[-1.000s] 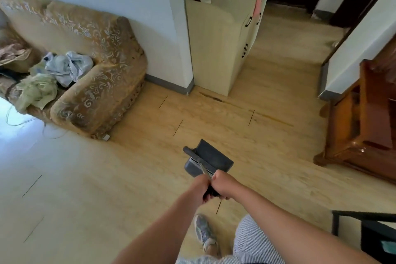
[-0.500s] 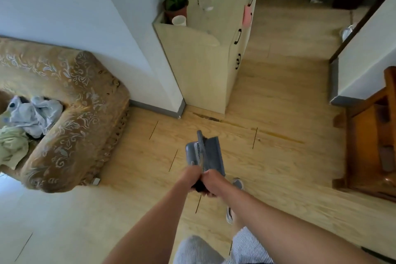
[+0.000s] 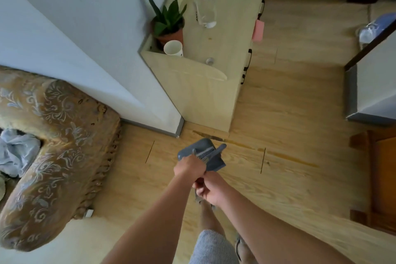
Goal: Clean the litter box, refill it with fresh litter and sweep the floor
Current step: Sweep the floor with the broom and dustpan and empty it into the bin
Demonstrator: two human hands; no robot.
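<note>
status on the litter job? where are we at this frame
Done: cannot tell; no litter box or litter in view. In hand: left hand and right hand both grip a grey dustpan and brush set, carried above the wood floor near the cabinet. Left: sweeping not visibly begun; box cleaning and refill unconfirmed.

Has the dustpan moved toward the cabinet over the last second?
Yes. The dustpan, gripped by the left hand and right hand, is now nearer the cabinet base.
</note>
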